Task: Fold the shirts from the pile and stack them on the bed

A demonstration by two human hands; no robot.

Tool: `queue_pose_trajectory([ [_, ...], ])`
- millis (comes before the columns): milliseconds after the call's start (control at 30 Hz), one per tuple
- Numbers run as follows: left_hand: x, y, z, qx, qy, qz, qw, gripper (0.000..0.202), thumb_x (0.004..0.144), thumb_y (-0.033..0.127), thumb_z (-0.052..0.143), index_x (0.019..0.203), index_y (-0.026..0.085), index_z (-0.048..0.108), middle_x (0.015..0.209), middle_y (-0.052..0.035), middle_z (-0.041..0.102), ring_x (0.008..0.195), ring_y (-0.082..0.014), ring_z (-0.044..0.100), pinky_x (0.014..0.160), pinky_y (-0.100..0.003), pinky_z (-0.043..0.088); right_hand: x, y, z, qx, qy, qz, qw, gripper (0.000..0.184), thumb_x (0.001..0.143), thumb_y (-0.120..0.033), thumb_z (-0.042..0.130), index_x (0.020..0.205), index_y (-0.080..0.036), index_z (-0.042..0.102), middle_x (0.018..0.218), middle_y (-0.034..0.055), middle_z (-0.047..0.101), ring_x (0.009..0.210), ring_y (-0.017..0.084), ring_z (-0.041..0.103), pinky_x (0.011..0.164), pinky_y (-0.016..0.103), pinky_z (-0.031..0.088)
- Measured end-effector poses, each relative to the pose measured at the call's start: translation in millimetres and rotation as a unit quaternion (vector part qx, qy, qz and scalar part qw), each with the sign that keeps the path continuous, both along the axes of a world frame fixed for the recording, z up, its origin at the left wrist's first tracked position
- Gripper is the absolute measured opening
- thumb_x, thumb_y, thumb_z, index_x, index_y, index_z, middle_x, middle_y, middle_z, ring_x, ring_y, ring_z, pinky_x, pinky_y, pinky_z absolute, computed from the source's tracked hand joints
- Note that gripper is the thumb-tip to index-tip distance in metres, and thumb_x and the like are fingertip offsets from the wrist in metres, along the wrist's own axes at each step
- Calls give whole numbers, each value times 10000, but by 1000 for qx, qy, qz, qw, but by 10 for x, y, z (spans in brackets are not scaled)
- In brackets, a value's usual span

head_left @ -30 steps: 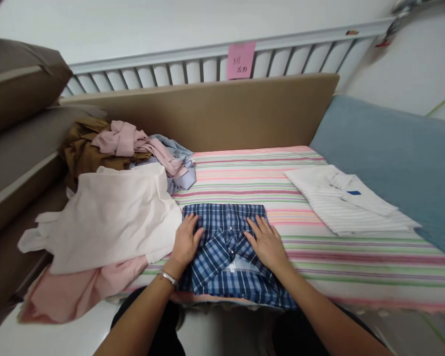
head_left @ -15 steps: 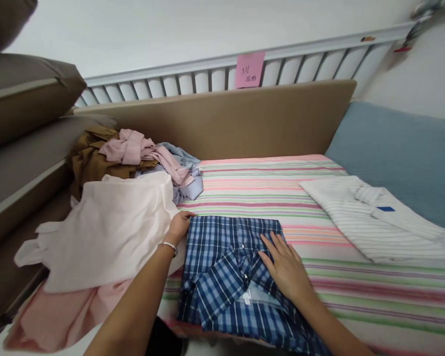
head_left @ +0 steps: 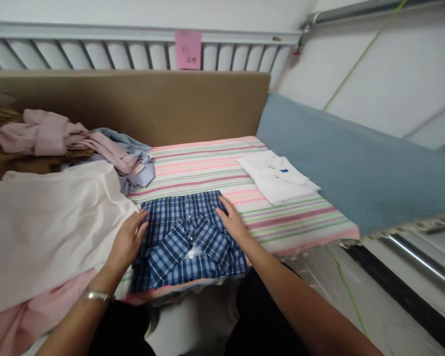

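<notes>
A blue plaid shirt [head_left: 202,271] lies folded before me, its collar toward me and a small white label showing inside the neck. My left hand [head_left: 128,238] rests at the shirt's left side, fingers apart near the edge. At the right side, my right hand [head_left: 233,218] lies with its fingers spread and its tips by the far right corner. Neither hand grips the cloth. Close to my left hand is a crumpled white garment [head_left: 52,232], with a pink cloth [head_left: 40,316] partly under it.
A folded white shirt [head_left: 270,178] with a blue tag lies right of the plaid one on the striped cloth [head_left: 203,155]. Rumpled clothes [head_left: 48,133] are heaped at the back left. A brown board [head_left: 152,106] stands behind, with a blue panel [head_left: 348,163] at the right.
My view has swung right. My left hand has left the shirt's far left corner and slid down its left side, fingers opened. My right hand has shifted from the shirt's top to its right edge.
</notes>
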State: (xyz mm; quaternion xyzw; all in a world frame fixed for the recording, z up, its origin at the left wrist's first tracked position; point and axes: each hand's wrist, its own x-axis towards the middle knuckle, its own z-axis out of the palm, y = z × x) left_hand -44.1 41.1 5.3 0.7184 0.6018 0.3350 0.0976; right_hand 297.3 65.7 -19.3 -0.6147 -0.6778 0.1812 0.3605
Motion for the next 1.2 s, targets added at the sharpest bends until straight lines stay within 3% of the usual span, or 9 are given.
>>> queue_pose_trajectory([
  [133,378,-666,59,43,35,-46,997,393,868,423,439,1172,208,565,1248,-94,588,1238,-255,465,1044,-473,378,407,-151,95,-86,191,-103,972,404,889,-353,392,1172,-124,567,1172,117,627,1055,184,595,933,320,453],
  [233,948,-986,118,54,53,-96,993,298,865,344,478,1128,244,578,1176,-73,623,1149,-232,533,999,-436,427,559,-282,129,-192,219,-90,952,240,846,-274,476,953,-138,643,902,77,704,752,157,665,714,271,523],
  [367,1798,-1120,114,12,104,-152,983,397,820,345,539,1203,239,533,1245,-89,577,1168,-269,504,985,-461,422,567,-360,177,-245,224,-33,943,127,786,-224,576,703,-152,638,649,14,676,529,109,612,521,199,476],
  [467,2141,-1046,-2,-19,131,-125,983,485,769,333,595,1226,196,509,1296,-127,530,1180,-312,478,962,-510,415,570,-401,187,-271,235,8,933,126,794,-200,566,700,-153,636,627,-5,663,503,82,589,474,162,437],
  [667,1989,-839,-155,-74,-15,-95,993,247,806,243,501,1019,201,620,1097,-101,644,1051,-245,578,949,-448,438,649,-408,176,-289,247,70,922,112,773,-157,564,700,-158,649,592,-26,636,503,76,576,472,155,415],
  [767,1832,-809,-51,-132,-141,-11,981,251,814,360,505,948,205,650,975,-65,684,962,-225,614,915,-396,455,683,-384,220,-247,191,93,945,109,754,-148,572,734,-162,678,606,-21,648,563,100,593,527,183,430],
  [933,1714,-803,133,-154,-315,109,930,375,726,477,607,954,184,654,908,-31,685,901,-202,611,878,-347,451,726,-454,308,-163,97,97,977,140,750,-162,588,809,-192,711,755,-2,697,701,141,619,630,228,441],
  [1067,1739,-781,175,-163,-417,121,886,386,676,464,667,943,187,653,864,-8,682,838,-167,612,822,-303,465,703,-592,360,-138,83,132,978,200,742,-153,622,919,-197,705,922,27,680,803,143,626,718,236,454],
  [1200,1766,-776,182,-150,-418,104,890,355,683,446,670,920,182,659,846,-6,674,829,-155,598,813,-288,455,575,-740,406,-102,3,140,985,259,722,-263,701,972,-195,695,958,51,654,898,180,595,787,270,435],
])
